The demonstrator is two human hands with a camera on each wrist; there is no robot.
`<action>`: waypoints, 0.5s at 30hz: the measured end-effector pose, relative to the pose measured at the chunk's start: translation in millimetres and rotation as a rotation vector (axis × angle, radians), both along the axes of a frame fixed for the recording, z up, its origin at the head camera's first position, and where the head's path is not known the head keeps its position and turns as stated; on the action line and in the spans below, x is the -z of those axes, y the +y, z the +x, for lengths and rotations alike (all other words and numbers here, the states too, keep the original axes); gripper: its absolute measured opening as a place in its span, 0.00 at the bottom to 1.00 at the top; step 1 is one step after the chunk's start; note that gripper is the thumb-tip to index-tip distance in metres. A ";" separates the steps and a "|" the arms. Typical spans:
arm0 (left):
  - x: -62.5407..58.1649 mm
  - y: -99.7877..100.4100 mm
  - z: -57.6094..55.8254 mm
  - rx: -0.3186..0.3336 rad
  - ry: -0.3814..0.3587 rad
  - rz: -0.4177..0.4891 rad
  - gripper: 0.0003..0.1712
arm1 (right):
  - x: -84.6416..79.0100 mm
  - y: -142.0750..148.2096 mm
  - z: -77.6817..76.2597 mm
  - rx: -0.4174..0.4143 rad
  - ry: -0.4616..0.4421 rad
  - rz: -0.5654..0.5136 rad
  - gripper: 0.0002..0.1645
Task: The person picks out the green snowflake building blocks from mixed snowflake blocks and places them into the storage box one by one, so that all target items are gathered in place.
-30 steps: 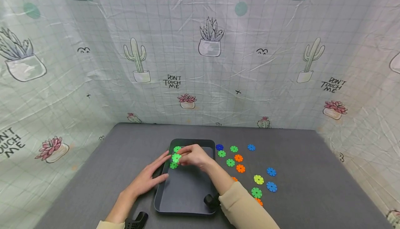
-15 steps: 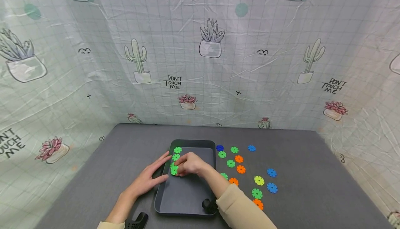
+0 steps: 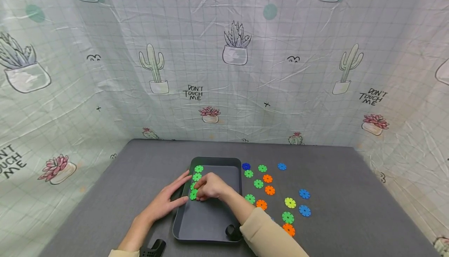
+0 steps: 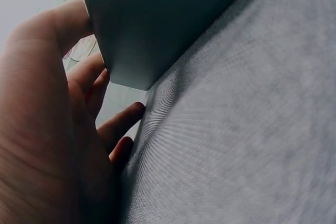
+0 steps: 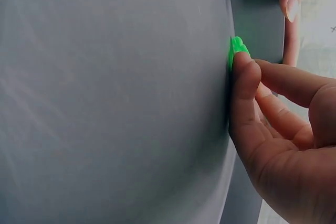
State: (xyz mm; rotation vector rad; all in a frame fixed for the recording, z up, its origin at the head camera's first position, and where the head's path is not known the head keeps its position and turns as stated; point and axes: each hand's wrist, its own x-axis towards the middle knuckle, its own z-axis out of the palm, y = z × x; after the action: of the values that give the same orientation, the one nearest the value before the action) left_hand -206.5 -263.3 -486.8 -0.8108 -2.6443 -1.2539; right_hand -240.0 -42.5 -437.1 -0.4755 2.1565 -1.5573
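Observation:
A dark grey rectangular tray [image 3: 210, 226] lies on the table. Down its left side runs a column of green notched discs, including a top disc [image 3: 198, 168] and one below it [image 3: 197, 176]. My right hand [image 3: 212, 187] reaches into the tray and pinches the edge of the lowest green notched disc [image 3: 193, 194], down at the tray floor; the right wrist view shows this disc [image 5: 239, 50] at the fingertips. My left hand [image 3: 165, 200] has its fingers extended along the tray's left wall [image 4: 126, 35], touching it from outside.
Right of the tray lie loose notched discs: several green [image 3: 288, 217], several orange [image 3: 269, 190], a yellow one [image 3: 290, 202] and several blue [image 3: 304, 210]. A patterned curtain [image 3: 266, 74] hangs behind the grey table [image 3: 336, 194]. My right sleeve [image 3: 270, 233] partly covers the discs.
My right hand has moved down the tray's left side with the green disc, from beside the upper discs to below the third. My left hand has stayed at the tray wall.

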 end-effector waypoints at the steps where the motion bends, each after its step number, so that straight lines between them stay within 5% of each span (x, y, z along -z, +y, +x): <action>1: -0.3 0.0 0.2 0.000 -0.006 0.001 0.36 | 0.0 -0.1 0.3 0.002 0.004 0.002 0.12; 15: -0.1 -0.3 -0.1 0.000 0.001 -0.002 0.35 | -3.6 1.4 0.6 0.006 -0.060 -0.036 0.09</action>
State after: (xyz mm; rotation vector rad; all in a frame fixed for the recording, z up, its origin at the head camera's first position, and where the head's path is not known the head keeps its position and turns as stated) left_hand -206.6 -263.6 -486.8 -0.8120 -2.6448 -1.2507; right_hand -239.4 -41.1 -433.5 -0.4287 2.0903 -1.5958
